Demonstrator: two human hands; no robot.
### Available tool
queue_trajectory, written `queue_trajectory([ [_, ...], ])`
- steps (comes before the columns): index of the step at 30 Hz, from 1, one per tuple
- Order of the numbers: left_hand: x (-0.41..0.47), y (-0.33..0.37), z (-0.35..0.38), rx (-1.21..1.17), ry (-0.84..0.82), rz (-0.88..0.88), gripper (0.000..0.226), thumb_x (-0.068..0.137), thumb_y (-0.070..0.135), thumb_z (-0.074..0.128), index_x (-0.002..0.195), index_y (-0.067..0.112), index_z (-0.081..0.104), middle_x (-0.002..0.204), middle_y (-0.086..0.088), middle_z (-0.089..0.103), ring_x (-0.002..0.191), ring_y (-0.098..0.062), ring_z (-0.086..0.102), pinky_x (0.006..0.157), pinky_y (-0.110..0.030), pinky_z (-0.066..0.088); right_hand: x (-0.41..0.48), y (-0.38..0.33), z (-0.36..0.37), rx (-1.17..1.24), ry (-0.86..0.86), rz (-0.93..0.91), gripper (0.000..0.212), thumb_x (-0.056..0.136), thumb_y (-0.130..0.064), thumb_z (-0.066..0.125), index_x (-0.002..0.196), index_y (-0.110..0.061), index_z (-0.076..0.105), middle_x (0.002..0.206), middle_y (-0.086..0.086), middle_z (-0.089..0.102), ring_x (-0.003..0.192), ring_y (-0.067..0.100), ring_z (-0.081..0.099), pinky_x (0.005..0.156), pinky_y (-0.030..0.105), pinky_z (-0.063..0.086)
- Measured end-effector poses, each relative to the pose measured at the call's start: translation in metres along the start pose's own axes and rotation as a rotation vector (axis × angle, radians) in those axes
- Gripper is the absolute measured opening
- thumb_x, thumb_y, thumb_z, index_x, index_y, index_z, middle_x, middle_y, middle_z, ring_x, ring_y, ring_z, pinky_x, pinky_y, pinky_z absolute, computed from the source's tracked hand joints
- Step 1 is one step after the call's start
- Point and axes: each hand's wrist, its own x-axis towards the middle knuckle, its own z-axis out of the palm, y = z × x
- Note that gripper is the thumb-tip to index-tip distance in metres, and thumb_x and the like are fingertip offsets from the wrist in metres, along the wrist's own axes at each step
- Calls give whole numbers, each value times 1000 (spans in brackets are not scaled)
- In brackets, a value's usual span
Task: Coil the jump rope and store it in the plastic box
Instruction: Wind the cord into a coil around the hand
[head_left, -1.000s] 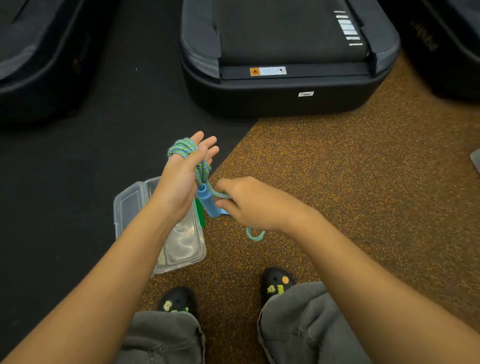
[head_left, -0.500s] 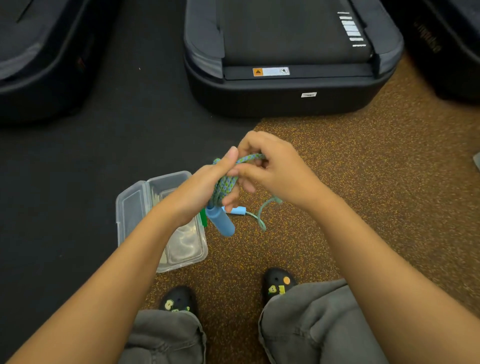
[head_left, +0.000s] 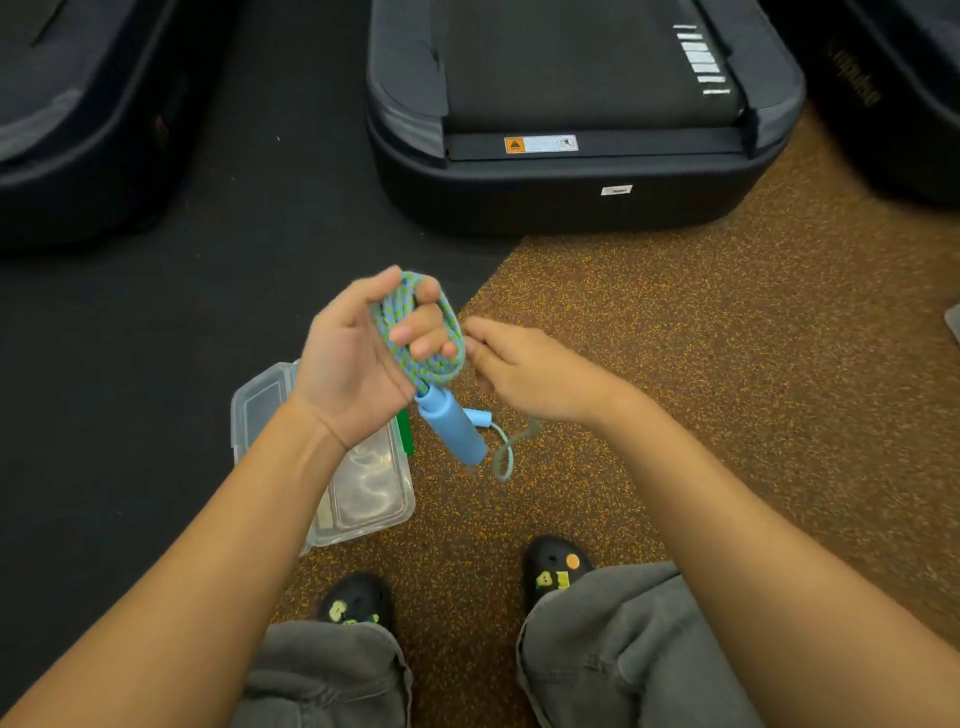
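Holding a coiled jump rope (head_left: 415, 332) above the floor, the left hand (head_left: 353, 358) closes its grip around a bundle of soft, braided blue-and-green cord, one light-blue handle (head_left: 453, 431) dangling below. The right hand (head_left: 524, 369) sits just beside the coil, fingers loosely curled, holding nothing I can make out. Light and floppy, the loops would likely spring apart, so pinching the whole bundle suits lowering it into the clear plastic box (head_left: 270, 400) open on the floor below.
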Motion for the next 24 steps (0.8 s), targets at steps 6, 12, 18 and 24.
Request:
queue_trajectory([
  [6, 0, 2, -4, -149, 93, 115, 31, 87, 30, 41, 96, 9, 63, 63, 5, 55, 60, -8, 55, 75, -24, 52, -3, -5, 14, -140, -130, 23, 15, 99, -24, 35, 90, -12, 38, 87, 15, 57, 79, 27, 50, 65, 33, 32],
  [12, 7, -4, -1, 175, 299, 132, 41, 96, 22, 33, 134, 11, 43, 143, -6, 44, 127, -15, 47, 104, -27, 37, -10, -10, 19, -265, -182, -41, 18, 98, -25, 39, 97, -8, 47, 102, 21, 60, 94, 33, 55, 68, 30, 31],
  [18, 7, -21, 2, 555, 257, 32, 32, 96, 19, 38, 126, 24, 47, 124, 11, 53, 125, -7, 45, 88, -17, 47, -17, -13, 1, -236, -54, -152, 18, 94, -31, 48, 85, -16, 51, 65, -7, 45, 59, 6, 42, 56, 24, 34],
  [24, 3, -29, 14, 449, 87, -188, 41, 97, 33, 27, 110, 11, 59, 96, -5, 70, 83, -9, 69, 79, -21, 54, -19, -5, -21, -114, 163, -149, 21, 83, -37, 64, 75, -18, 57, 59, -8, 49, 53, 3, 42, 53, 13, 32],
])
